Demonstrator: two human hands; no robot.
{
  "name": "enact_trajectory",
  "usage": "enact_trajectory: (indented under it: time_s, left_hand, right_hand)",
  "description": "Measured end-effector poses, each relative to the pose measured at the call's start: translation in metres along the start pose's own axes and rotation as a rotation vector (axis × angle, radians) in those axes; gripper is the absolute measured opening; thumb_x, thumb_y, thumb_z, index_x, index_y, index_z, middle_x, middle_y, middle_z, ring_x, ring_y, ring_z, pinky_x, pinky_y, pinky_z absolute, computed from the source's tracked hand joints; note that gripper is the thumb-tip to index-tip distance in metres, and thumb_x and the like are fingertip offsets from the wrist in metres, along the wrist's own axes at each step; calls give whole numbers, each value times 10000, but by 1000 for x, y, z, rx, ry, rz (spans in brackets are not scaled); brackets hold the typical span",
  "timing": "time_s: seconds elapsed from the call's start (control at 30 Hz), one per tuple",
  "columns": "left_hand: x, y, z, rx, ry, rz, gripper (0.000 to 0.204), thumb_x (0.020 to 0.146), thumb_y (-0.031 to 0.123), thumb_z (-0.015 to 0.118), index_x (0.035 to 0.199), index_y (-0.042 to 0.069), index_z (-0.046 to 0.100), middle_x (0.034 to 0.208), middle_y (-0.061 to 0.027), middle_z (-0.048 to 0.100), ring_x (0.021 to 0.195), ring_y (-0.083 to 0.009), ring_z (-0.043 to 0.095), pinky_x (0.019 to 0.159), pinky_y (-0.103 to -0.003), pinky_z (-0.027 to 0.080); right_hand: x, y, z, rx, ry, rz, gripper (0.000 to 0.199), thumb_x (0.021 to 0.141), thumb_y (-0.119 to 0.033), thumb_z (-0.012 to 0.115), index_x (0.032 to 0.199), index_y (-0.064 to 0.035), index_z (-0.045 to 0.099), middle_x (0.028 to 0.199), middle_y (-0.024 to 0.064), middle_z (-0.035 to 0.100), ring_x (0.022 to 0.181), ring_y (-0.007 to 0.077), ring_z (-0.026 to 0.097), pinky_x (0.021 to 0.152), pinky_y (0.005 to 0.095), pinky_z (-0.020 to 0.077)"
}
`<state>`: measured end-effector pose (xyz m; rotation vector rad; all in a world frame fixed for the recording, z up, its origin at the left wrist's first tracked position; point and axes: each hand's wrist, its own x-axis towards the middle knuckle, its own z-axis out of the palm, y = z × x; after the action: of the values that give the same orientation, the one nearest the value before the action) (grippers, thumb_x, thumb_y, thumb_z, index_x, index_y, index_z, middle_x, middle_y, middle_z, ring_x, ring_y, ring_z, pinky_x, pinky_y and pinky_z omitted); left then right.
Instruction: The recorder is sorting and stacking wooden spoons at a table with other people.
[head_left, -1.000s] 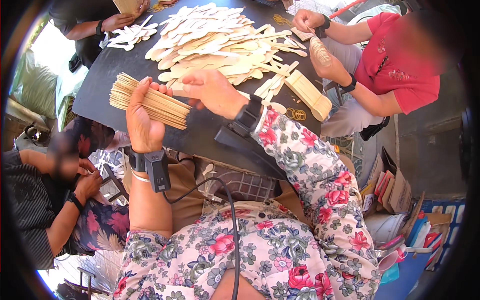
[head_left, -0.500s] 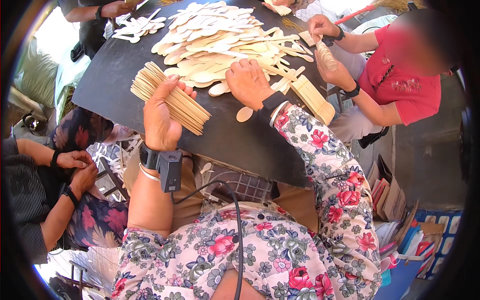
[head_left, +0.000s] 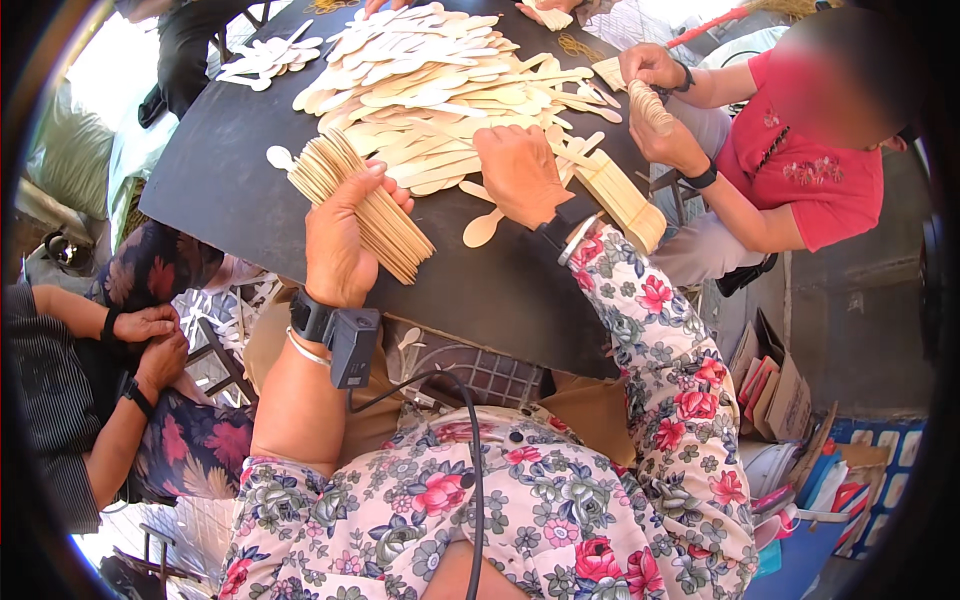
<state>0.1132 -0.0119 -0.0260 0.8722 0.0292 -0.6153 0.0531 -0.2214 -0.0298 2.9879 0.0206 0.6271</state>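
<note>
One bundle of sticks (head_left: 387,220) fills my left hand (head_left: 338,240) at eleven o'clock, clasped mid-length, probably against splaying; my right hand (head_left: 520,177) rests at five o'clock on the spoon pile (head_left: 420,95), fingertips hidden, its grip unclear.

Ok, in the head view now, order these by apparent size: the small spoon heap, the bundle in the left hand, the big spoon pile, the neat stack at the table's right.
1. Big spoon pile
2. Bundle, partly covered by the left hand
Unranked: neat stack and small spoon heap look alike; the heap lies farther away.
</note>
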Motion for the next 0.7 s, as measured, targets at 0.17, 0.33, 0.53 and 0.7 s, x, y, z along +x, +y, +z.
enact_trajectory:
  time_s: [0.17,0.33,0.53,0.7]
  left_hand:
    - [-2,-10,3,65,-21,-25,246,873,123,659,1061,-5,564,809,-70,609,750,-186,630,748,-351,562]
    - [-13,-19,22,38,-21,-75,231,851,75,685,1034,-43,608,884,-127,666,803,-223,673,716,-337,573]
    - [-16,-26,23,49,-125,-59,299,891,118,644,1148,-21,577,1064,-124,655,974,-211,629,858,-347,518]
    - [-16,-28,22,49,-166,-50,335,891,103,637,1188,-34,561,1092,-145,651,1033,-234,622,911,-355,502]
  right_hand:
    - [-16,-18,-30,697,-10,308,104,871,-121,547,895,-27,583,667,201,597,685,390,608,648,472,459]
    - [-41,-48,-39,659,118,201,96,884,-112,558,956,-50,541,652,167,596,655,365,625,528,443,473]
    - [-49,-64,-30,623,292,108,196,865,-81,552,1051,-20,549,758,143,633,694,323,648,548,397,500]
    - [-52,-59,-21,441,329,-52,322,848,-90,528,1147,29,525,764,129,603,666,305,629,550,376,501]
